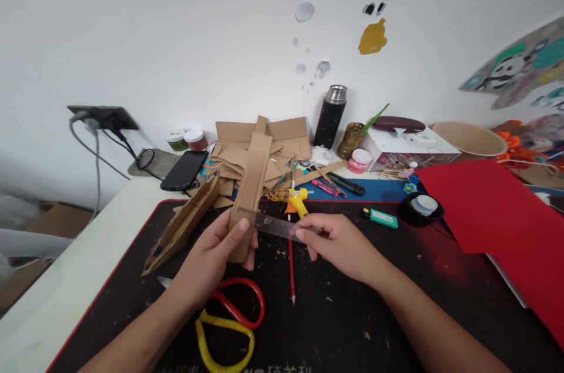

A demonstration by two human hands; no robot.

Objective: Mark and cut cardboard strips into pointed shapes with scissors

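My left hand (222, 247) grips a long folded strip of brown cardboard (254, 173) near its lower end, thumb on the front face. Between the fingers and thumb of my right hand (326, 238) is a clear ruler (277, 227), whose far end reaches the cardboard strip beside my left thumb. Below the ruler lies a red pencil (291, 273) on the black mat. Scissors with one red and one yellow handle (224, 326) rest under my left forearm, which covers part of the blades. Behind my hands sits a yellow glue gun (298, 201).
Cardboard scraps (229, 153) pile up against the wall. A folded cardboard piece (185, 223) and a phone (184, 170) lie left. A black thermos (330, 117), a green lighter (382, 218), a black bowl (420, 211) and red sheets (476, 202) occupy the back and right.
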